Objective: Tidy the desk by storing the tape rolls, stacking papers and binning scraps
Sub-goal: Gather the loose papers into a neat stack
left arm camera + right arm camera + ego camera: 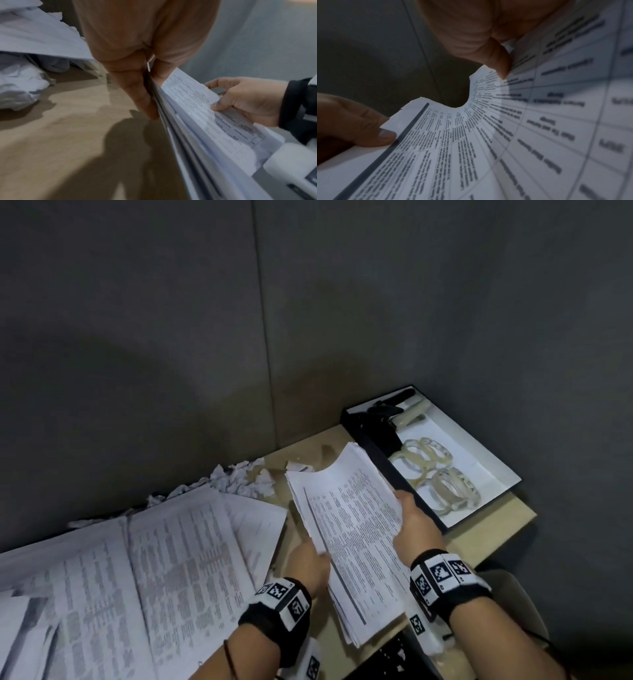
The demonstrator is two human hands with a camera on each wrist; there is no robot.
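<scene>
A thick stack of printed papers (356, 529) is held above the desk by both hands. My left hand (310, 559) pinches its left edge, thumb on top (385, 135), fingers beneath (137, 97). My right hand (416, 525) grips the right edge (240, 100). The sheets (488, 135) bow between them. More loose printed papers (154, 559) lie spread over the desk's left side. Crumpled scraps (243, 477) sit by the wall. Several clear tape rolls (435, 470) lie in a black box (496, 463) at the back right.
The wooden desk (479, 539) ends at grey walls behind and to the right. A black tool (383, 416) lies in the far end of the box. A dark bin (387, 659) with scraps sits below the front edge. Crumpled paper (18, 86) lies left of my hand.
</scene>
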